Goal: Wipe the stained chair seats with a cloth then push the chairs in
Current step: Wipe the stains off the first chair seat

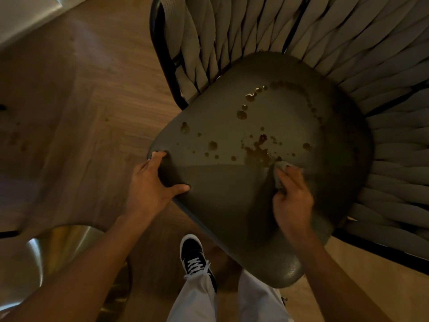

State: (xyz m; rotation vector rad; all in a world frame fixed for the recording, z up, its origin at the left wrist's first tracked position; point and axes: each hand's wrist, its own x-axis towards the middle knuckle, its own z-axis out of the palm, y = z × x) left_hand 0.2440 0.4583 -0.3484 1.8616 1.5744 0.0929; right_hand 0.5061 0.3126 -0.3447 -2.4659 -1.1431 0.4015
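Seat [232, 194] sits right below you, tilted toward your legs, brown stains [257, 152] spread over its middle and back. Your left hand [148, 182] grips the seat's front-left corner, steadying it. Your right hand [291, 198] clutches the cloth [282, 167] at the edge of the biggest stain. You're in the wiping step; next, sweep the cloth firmly through the drops toward the backrest [325, 31].

seat [232, 205] near half bare, open to pass | woven backrest [348, 54] walls far and right sides
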